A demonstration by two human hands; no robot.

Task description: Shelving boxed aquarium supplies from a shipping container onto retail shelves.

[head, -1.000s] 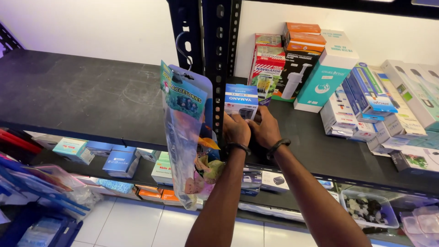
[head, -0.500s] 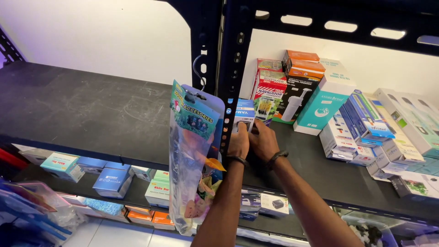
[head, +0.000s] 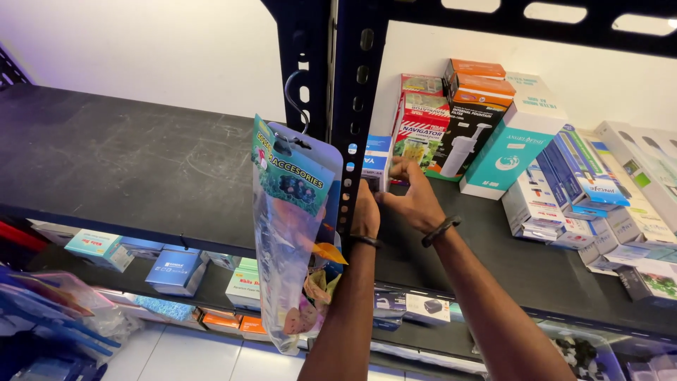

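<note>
Both hands are at the black shelf post [head: 350, 106], working on a small blue-and-white box [head: 376, 164] that stands on the dark shelf [head: 141, 169] just right of the post. Left hand [head: 365, 212]: fingers curled against the near face of the box, low down. Right hand [head: 411, 197]: fingers bent over the box's right side and top, thumb toward the left hand. The two hands are close together, almost touching, with the box between them. Grip looks like a two-handed hold, though the hands hide most of the box, so I cannot tell whether it is lifted or resting on the shelf.

A clear bag [head: 293, 233] with a printed header card hangs from a wire hook [head: 295, 99] on the post, just left of the left forearm (small coloured pieces sit in its bottom).

Further right on the same shelf: a red box [head: 422, 130], an orange-topped black box [head: 469, 127], a teal-and-white box [head: 511, 144], then rows of white and blue cartons [head: 564, 190].

Progress, as a judgement: the box is at the row's left end, near the others but apart from the red box. Placing seems nearly complete; release of both hands is not yet done.
</note>
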